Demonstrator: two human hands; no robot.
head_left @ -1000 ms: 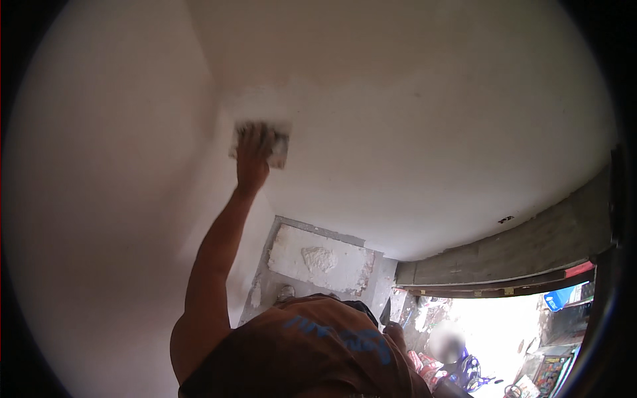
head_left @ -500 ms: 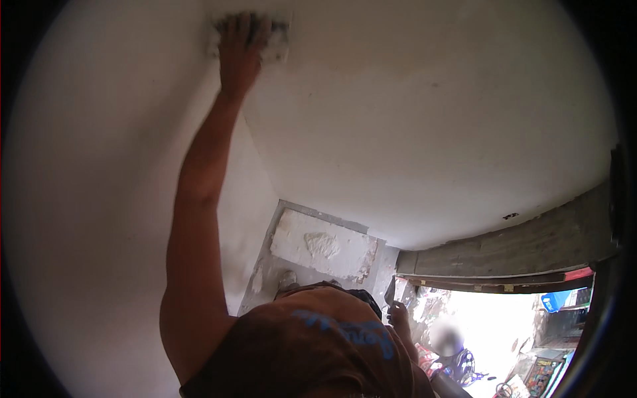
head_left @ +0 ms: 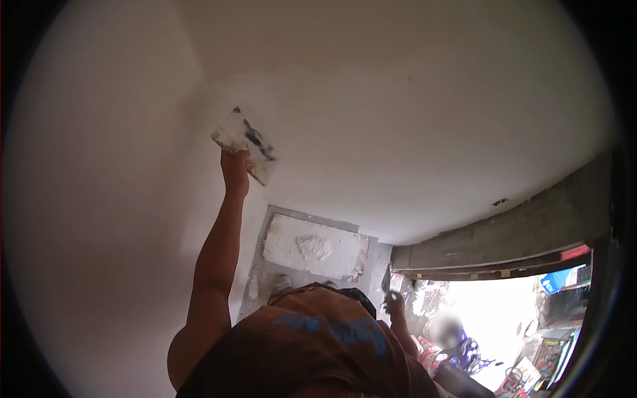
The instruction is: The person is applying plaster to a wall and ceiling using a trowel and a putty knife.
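Observation:
My left arm reaches up and forward, and my left hand (head_left: 235,164) is closed on a plastering trowel (head_left: 233,132). The trowel has a flat rectangular plate smeared with white plaster and a dark handle. It is tilted, close to the white wall (head_left: 371,132) beside the inner corner; whether its edge touches the wall I cannot tell. Low at my right side, my right hand (head_left: 393,304) is closed round a small trowel (head_left: 387,280) with a narrow grey blade, seen nearly edge-on. Its handle is hidden in the fingers.
On the floor by my feet lies a white board (head_left: 282,233) bearing a heap of wet plaster (head_left: 314,247). A second white wall (head_left: 113,199) rises at my left. To the right, below a grey concrete band (head_left: 531,215), a bright opening shows a person (head_left: 446,330) and a blue object (head_left: 554,282).
My left hand has come down from high in the corner with the trowel, whose plate has turned and now shows its face. My right hand stays low, its blade turned more edge-on.

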